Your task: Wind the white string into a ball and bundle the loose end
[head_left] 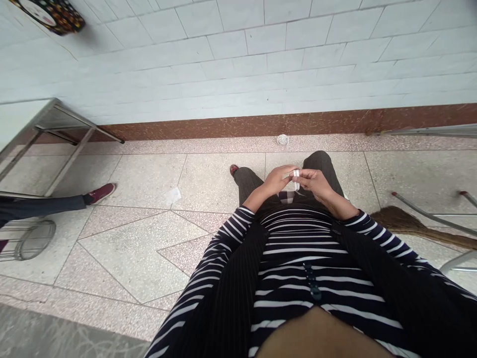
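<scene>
My left hand [278, 178] and my right hand [315, 182] meet in front of me, above my lap. Between their fingertips they pinch a small white band or strip [295, 174], too small to identify. A piece of checked cloth [286, 197] lies on my lap just under the hands. I am seated, wearing a dark striped top and dark trousers.
A small white bundle of string [282, 139] lies on the floor by the wall skirting. A broom [413, 223] and metal legs [428, 214] are at right. At left stand a metal table frame [63, 134], a wire basket [26, 241] and another person's leg [55, 201]. A paper scrap [173, 195] lies on the tiles.
</scene>
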The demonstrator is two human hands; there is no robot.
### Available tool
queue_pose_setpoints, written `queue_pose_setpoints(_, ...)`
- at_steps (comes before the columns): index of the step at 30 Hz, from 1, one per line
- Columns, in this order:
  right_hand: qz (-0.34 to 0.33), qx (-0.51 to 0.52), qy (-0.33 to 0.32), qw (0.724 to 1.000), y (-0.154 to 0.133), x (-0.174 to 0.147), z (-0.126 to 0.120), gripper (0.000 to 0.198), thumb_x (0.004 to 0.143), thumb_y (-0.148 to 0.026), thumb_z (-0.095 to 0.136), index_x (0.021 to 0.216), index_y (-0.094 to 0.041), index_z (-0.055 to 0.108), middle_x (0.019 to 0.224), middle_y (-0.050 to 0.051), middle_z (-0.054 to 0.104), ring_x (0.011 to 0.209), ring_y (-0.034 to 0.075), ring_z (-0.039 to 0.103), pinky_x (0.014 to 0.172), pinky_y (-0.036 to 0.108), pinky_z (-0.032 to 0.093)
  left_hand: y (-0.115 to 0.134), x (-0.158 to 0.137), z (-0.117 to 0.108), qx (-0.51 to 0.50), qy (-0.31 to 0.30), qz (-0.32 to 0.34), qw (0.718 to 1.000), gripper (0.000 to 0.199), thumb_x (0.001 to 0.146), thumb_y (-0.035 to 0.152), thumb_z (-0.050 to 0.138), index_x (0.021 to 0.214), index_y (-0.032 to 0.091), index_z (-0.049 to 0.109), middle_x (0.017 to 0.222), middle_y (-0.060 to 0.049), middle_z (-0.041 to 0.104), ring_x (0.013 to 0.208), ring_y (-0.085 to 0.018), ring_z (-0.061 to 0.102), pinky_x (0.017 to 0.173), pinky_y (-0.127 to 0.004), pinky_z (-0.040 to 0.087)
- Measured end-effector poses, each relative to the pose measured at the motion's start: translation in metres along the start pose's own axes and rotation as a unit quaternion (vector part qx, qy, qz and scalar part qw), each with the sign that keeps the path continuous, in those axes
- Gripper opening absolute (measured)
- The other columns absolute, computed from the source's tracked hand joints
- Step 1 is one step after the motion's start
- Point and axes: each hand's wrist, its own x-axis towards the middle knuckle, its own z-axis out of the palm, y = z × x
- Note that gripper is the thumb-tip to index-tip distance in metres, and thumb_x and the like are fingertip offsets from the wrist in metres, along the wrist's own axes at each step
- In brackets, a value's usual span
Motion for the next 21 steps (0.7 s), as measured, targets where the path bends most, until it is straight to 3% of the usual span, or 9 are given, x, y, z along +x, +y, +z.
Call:
queue_pose_setpoints(4,0.007,0.003,-0.013,1.0,0.001,-0.002,-0.004,0.036,0.06,-0.045,0.097,0.076,-0.017,0.082,0.051,-0.007,0.048,0.049,0.005,0.031,0.047,0.022,0.018,0.0,0.009,0.0,-0.03,0.011,-0.002,0.999,0.026,0.101,0.034,0.065,0.114,0.02,0.082,0.132,-0.011,0.079,0.128,-0.027,0.073,0.119,-0.042,0.051)
queue_pose_setpoints(7,0.033,0.017,-0.009,0.999,0.002,-0.003,-0.006,0.037,0.056,-0.044,0.101,0.074,-0.017,0.082,0.059,-0.001,0.063,0.048,0.005,0.037,0.045,0.021,0.019,-0.004,0.012,0.0,-0.029,0.032,-0.041,0.998,0.026,0.103,0.031,0.062,0.102,0.019,0.085,0.12,-0.009,0.083,0.119,-0.026,0.076,0.114,-0.04,0.053)
queue_pose_setpoints(11,0.045,0.049,-0.025,0.998,-0.001,-0.004,-0.007,0.037,0.056,-0.042,0.102,0.077,-0.017,0.084,0.07,0.004,0.076,0.045,0.005,0.036,0.042,0.022,0.018,-0.009,0.012,0.0,-0.028,0.059,-0.103,0.993,0.024,0.1,0.024,0.064,0.104,0.017,0.086,0.116,-0.009,0.084,0.117,-0.026,0.076,0.112,-0.037,0.053)
queue_pose_setpoints(15,0.004,0.069,-0.039,0.997,-0.007,-0.003,-0.006,0.04,0.061,-0.044,0.1,0.088,-0.018,0.087,0.081,0.007,0.082,0.042,0.003,0.032,0.04,0.024,0.016,-0.012,0.008,0.004,-0.055,0.045,-0.118,0.991,0.026,0.102,0.027,0.063,0.102,0.016,0.086,0.109,-0.008,0.085,0.108,-0.025,0.077,0.103,-0.035,0.054)
queue_pose_setpoints(21,-0.078,0.055,0.002,0.995,-0.014,0.012,-0.009,0.046,0.074,-0.046,0.091,0.112,-0.021,0.086,0.104,0.009,0.085,0.041,0.003,0.033,0.039,0.024,0.022,-0.015,-0.006,0.018,-0.051,-0.012,-0.148,0.988,0.03,0.1,0.034,0.065,0.086,0.015,0.084,0.093,-0.004,0.083,0.09,-0.019,0.072,0.091,-0.029,0.051)
